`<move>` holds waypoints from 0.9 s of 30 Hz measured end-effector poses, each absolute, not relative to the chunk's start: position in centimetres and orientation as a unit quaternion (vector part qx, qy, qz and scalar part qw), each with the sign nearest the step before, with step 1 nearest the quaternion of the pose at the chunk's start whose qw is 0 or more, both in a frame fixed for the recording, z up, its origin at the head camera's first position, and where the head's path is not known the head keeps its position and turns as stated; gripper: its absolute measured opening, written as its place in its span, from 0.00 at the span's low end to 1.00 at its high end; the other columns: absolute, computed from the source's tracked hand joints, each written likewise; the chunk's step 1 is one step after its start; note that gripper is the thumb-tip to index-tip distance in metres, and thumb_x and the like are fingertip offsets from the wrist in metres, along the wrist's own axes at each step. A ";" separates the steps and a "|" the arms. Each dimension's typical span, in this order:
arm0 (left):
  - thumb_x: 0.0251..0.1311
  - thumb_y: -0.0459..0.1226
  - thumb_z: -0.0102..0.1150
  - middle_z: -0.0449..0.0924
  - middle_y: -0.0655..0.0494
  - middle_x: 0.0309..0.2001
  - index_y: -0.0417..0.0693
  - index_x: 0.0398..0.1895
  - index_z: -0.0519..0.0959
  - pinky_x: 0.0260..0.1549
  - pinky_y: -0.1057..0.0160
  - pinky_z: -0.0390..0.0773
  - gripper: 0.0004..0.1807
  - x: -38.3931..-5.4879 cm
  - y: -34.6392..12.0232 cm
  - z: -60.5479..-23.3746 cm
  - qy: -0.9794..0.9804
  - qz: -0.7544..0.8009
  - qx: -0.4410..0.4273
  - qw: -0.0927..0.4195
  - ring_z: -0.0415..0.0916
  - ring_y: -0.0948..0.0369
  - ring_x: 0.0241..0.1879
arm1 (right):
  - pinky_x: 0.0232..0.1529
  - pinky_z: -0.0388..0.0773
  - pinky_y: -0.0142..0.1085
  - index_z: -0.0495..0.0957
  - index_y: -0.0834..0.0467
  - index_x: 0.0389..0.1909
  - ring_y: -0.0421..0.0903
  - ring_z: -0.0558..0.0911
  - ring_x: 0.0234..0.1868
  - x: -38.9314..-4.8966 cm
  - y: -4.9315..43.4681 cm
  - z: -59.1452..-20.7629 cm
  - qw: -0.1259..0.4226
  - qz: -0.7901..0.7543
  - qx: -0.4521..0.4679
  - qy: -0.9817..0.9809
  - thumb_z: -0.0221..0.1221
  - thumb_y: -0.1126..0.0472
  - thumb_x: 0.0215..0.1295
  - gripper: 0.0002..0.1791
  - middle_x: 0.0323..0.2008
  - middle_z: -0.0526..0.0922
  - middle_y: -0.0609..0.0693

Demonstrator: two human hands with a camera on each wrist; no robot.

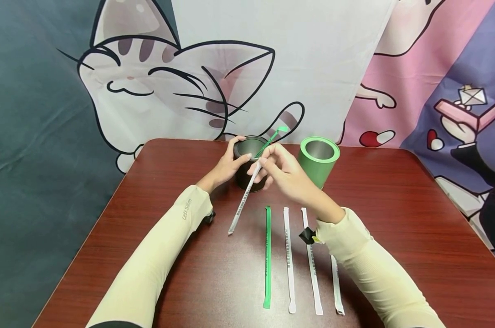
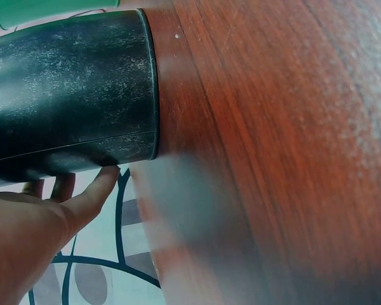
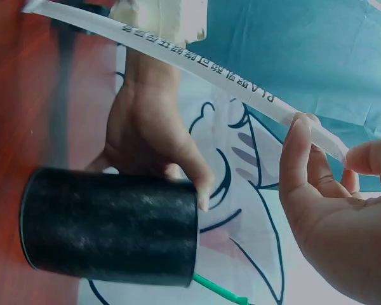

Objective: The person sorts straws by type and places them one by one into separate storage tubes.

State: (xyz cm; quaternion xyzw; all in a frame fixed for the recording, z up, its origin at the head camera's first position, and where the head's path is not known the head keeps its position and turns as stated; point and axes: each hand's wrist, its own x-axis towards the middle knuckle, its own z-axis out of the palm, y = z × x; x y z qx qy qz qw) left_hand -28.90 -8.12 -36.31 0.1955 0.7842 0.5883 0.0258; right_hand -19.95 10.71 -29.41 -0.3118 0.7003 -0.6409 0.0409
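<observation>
Near the back of the table, my left hand [image 1: 224, 167] holds a black can [image 1: 241, 178] at its left side, thumb and fingers near the rim. From the can's mouth sticks a green-wrapped straw [image 1: 270, 142], leaning right. My right hand [image 1: 287, 175], just right of and in front of the can, pinches one end of a white paper-wrapped straw [image 1: 243, 202]. That straw slants down to the left in front of the can; in the right wrist view its printed wrapper [image 3: 197, 67] shows clearly. The left wrist view shows the can's scuffed black wall [image 2: 70, 89] with fingertips touching it.
A green can [image 1: 318, 166] stands open-topped to the right of the black one. On the table lie a green-wrapped straw [image 1: 268, 257] and three white-wrapped straws [image 1: 289, 262] in a row, the rightmost partly under my right forearm. A cartoon-printed cloth [image 1: 313, 54] hangs behind.
</observation>
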 end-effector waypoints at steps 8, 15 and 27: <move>0.61 0.42 0.53 0.60 0.46 0.62 0.51 0.66 0.53 0.55 0.57 0.59 0.32 -28.9 -8.1 -36.2 0.789 0.583 0.192 0.024 0.65 0.52 0.53 | 0.19 0.75 0.40 0.59 0.71 0.38 0.54 0.80 0.26 -18.8 11.1 -26.9 0.000 -0.601 -0.315 0.734 0.41 0.70 0.70 0.05 0.35 0.79 0.68; 0.61 0.39 0.53 0.57 0.48 0.64 0.49 0.65 0.54 0.56 0.58 0.58 0.31 -29.0 -8.0 -36.3 0.785 0.587 0.197 0.015 0.63 0.52 0.55 | 0.15 0.72 0.38 0.58 0.67 0.38 0.60 0.80 0.27 -19.3 12.0 -25.9 -0.022 -0.600 -0.302 0.740 0.41 0.67 0.71 0.05 0.37 0.80 0.68; 0.62 0.41 0.53 0.57 0.48 0.64 0.51 0.65 0.53 0.56 0.56 0.59 0.31 -28.9 -8.1 -36.2 0.786 0.585 0.199 0.026 0.64 0.52 0.55 | 0.12 0.71 0.41 0.60 0.57 0.40 0.57 0.83 0.31 -21.5 13.7 -26.5 0.004 -0.677 -0.263 0.687 0.43 0.59 0.72 0.06 0.39 0.81 0.62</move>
